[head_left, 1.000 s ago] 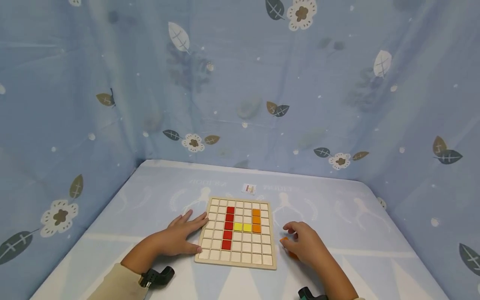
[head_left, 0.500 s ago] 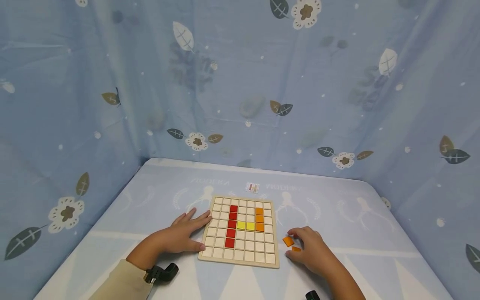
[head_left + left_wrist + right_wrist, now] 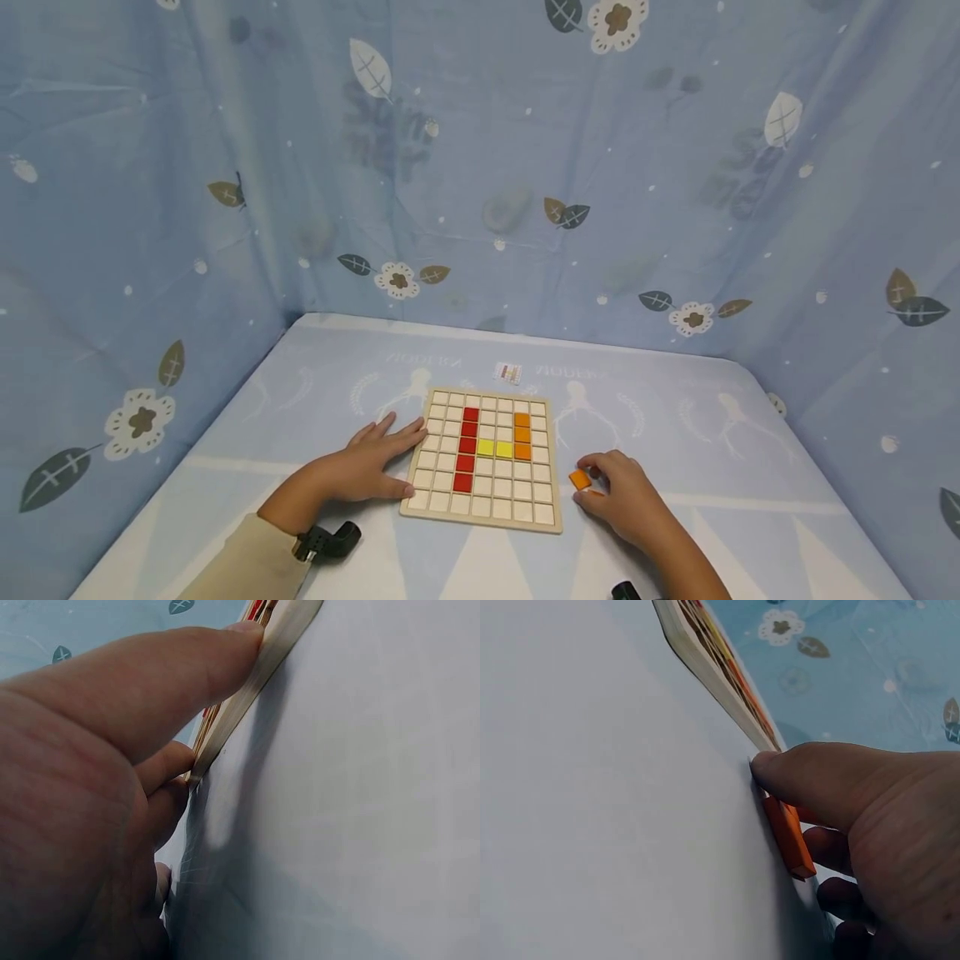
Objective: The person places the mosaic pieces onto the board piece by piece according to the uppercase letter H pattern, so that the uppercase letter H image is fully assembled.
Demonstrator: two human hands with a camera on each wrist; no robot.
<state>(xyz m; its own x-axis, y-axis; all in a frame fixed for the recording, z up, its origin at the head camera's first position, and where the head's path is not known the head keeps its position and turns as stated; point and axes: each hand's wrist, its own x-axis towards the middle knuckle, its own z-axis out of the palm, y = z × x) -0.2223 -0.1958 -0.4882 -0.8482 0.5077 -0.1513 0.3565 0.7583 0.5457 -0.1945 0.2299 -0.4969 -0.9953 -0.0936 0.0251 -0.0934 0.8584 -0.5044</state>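
Observation:
A wooden grid board (image 3: 480,523) lies on the table, its cells holding a column of red tiles (image 3: 467,444), two yellow tiles (image 3: 495,448) and three orange tiles (image 3: 522,435). My left hand (image 3: 363,471) rests at its left side, fingers spread and fingertips on the frame. Right of the board, my right hand (image 3: 626,500) is low over loose orange tiles, thumb and index finger apart. One loose orange tile (image 3: 580,479) shows between those fingertips; another orange tile (image 3: 787,836), close under the thumb in the right wrist view, is partly hidden by the hand.
Behind the board lies a small card (image 3: 508,372) with a printed grid pattern. Blue flowered cloth (image 3: 480,167) walls in the table (image 3: 750,467) at the back and both sides.
My right thumb and index finger have spread apart, bringing the loose orange tiles into view. The left hand stays on the board, while the head view has shifted slightly.

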